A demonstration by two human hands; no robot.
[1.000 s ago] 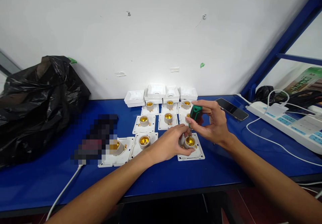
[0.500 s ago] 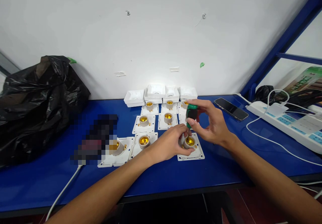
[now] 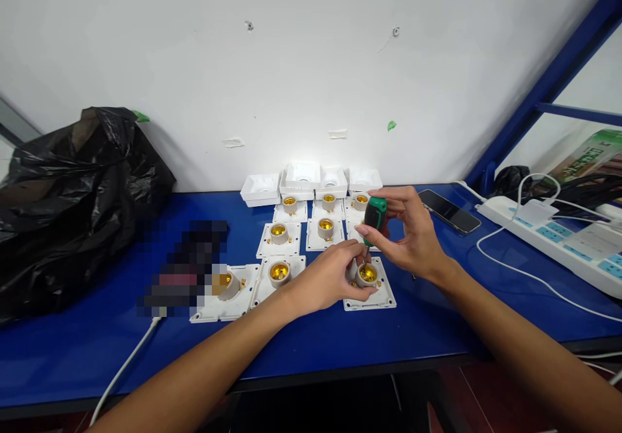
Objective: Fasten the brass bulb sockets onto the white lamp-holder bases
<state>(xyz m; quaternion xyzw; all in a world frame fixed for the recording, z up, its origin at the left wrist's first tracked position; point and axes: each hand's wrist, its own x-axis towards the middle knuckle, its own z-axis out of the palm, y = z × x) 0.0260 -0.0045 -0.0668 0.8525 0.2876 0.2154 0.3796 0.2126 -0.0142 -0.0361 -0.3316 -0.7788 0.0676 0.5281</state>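
Note:
A white square lamp-holder plate (image 3: 376,297) with a brass-lined socket (image 3: 368,273) lies near the front of the blue table (image 3: 311,349). My left hand (image 3: 328,276) grips that socket from the left, fingers closed around it. My right hand (image 3: 405,233) holds a green-and-black screwdriver (image 3: 375,216) upright, its tip down inside the socket. Several more socket plates (image 3: 278,236) lie in rows behind and to the left.
White plate covers (image 3: 302,177) are stacked by the wall. A phone (image 3: 448,210) and a white power strip (image 3: 558,238) with cables lie at the right. A black plastic bag (image 3: 68,193) fills the left. A blurred dark object (image 3: 187,268) sits left of the plates.
The screwdriver handle has tilted slightly left and then back right in my right hand's fingers, as if turned. My left hand has stayed on the socket.

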